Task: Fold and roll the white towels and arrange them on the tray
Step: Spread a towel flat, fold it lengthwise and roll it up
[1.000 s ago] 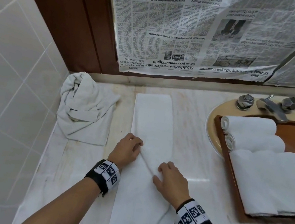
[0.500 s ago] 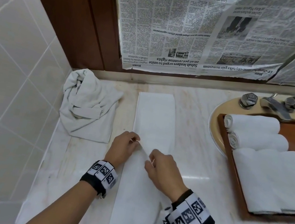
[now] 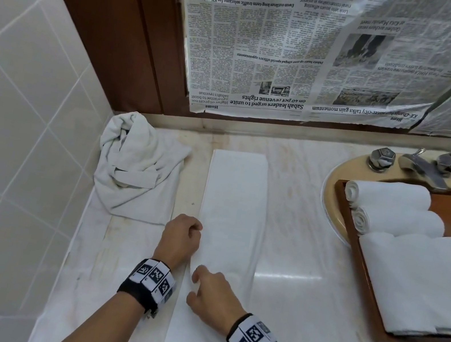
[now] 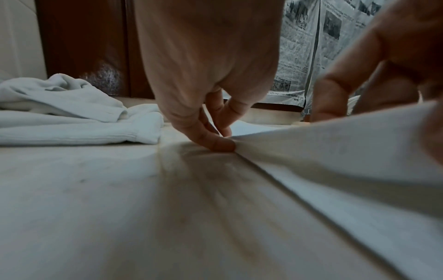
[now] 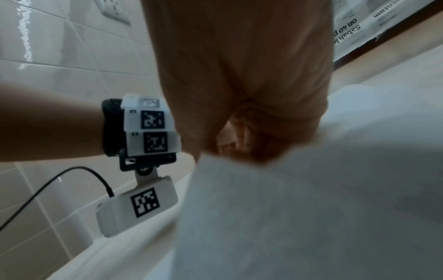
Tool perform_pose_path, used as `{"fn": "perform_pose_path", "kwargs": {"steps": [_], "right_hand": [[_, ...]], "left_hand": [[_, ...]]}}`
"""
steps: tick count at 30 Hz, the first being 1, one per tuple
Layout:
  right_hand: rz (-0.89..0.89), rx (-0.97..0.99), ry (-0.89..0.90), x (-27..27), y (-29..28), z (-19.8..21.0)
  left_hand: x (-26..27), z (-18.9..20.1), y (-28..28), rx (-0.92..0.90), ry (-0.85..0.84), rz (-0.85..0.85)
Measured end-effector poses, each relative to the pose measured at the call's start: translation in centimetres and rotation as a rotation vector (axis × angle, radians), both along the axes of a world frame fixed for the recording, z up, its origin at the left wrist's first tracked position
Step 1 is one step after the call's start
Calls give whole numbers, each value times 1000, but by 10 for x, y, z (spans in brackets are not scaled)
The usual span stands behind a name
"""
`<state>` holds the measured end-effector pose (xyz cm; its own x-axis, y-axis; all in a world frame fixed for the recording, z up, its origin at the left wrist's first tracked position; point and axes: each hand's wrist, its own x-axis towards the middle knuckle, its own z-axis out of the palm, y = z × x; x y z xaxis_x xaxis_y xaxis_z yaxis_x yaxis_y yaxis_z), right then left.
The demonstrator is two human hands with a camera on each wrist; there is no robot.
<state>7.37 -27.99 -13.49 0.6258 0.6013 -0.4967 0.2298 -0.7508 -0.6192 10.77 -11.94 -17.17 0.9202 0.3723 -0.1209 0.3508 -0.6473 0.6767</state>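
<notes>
The work looks roughly half done, judging from how things lie. To the right of the hands, the brown wooden rectangular tray (image 3: pixel 354 254) sits over the beige oval basin (image 3: pixel 331 195) and holds two rolled white towels (image 3: pixel 392 206) side by side at its far end. A larger folded white towel (image 3: pixel 424 284) lies flat across the tray's near part, touching the nearer roll and not itself rolled.

Between the hands, a long white towel folded into a narrow strip (image 3: pixel 233 202) lies on the pale marble surface (image 3: pixel 300 220), running away from the person, with its near end hanging over the front edge. The left hand (image 3: pixel 180 239) pinches the strip's left edge between thumb and fingertips (image 4: pixel 215 144), low against the surface. The right hand (image 3: pixel 211 295), just nearer the person, has its fingers curled around a lifted layer of the same edge. So this strip is probably being straightened, and its rolling has not begun.

Beyond and to the left of the left hand, a crumpled white towel (image 3: pixel 137 167) lies in a heap near the tiled wall, not yet folded. What is left, then: rolling this strip, dealing with the heap, perhaps rolling the flat towel, and setting all of them on the tray.
</notes>
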Motion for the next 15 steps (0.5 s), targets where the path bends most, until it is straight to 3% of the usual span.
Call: {"fn": "perform_pose_path", "kwargs": {"steps": [4,6,9,12,15], "right_hand": [[119,-46,162,4,-14,-5],[95,67,139,16,-24,-1],[-62,204,-147,50,-32,-2],[-113,172,-487,89,-25,-14],[-37,24,-507,116,-11,-23]], "left_hand": [[-5,-12,-2,25,-9,-47],[-4,-16,-1,43,-22,-63],[0,-17,-1,152,-70,-65],[12,-11,-8,249,20,-67],[32,-8,-20,321,170,-169]]}}
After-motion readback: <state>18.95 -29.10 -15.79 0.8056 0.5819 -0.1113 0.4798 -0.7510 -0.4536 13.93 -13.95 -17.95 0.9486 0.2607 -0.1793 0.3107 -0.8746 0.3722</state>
